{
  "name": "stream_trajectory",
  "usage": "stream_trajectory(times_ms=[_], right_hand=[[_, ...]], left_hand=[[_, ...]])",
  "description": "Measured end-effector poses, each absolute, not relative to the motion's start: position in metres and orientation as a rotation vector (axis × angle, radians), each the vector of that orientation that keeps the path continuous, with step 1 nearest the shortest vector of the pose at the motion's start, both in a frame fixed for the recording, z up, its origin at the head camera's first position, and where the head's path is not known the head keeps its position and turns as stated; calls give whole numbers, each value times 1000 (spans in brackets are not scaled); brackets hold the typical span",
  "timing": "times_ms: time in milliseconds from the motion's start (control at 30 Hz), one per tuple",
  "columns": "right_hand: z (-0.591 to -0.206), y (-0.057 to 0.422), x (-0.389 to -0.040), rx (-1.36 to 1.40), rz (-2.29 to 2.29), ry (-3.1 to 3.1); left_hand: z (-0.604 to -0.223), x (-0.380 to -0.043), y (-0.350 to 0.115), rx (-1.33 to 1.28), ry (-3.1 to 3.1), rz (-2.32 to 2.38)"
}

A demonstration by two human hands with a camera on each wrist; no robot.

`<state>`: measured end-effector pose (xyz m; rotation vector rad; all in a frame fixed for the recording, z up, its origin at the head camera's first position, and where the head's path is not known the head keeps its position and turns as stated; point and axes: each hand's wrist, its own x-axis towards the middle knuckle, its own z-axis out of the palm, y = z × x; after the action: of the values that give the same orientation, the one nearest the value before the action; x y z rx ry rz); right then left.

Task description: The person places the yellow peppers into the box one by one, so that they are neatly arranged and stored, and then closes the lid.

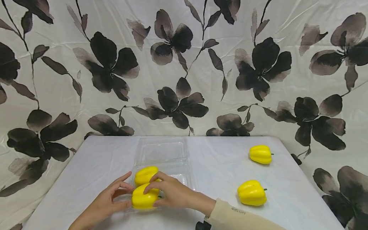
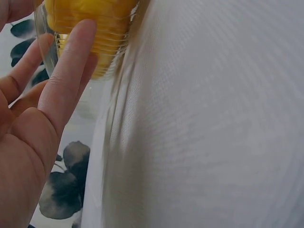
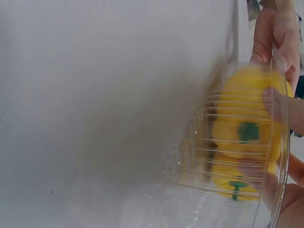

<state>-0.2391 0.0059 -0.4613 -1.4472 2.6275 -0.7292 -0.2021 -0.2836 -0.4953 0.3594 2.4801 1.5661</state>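
My right hand holds a yellow bell pepper from above and the right, at the near left of a clear plastic clamshell container. Behind it in the container lies another yellow bell pepper. My left hand is at the container's left side, fingers spread and mostly straight. In the left wrist view, its fingers lie along the ribbed clear wall. Through that wall, the right wrist view shows both peppers, each with a green stem facing this side.
Two more yellow bell peppers stand apart on the right of the white-covered table: one farther back, one nearer. The container's clear lid lies folded back toward the far edge. A floral curtain hangs behind the table.
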Motion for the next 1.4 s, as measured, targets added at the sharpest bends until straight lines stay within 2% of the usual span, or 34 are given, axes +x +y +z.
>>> stream_trajectory(times_ms=[533,1167,1400], right_hand=[[-455,-4,-237,-1503,-516,2723],[-451,-13,-226,-1398,-452,2793],[-460,-5,-226,-1453,-552,2768]], left_hand=[[-497,-206,-285,344,2473,1574],[-495,-204,-285,347,2479,1570],[-497,-204,-285,364,2486,1562]])
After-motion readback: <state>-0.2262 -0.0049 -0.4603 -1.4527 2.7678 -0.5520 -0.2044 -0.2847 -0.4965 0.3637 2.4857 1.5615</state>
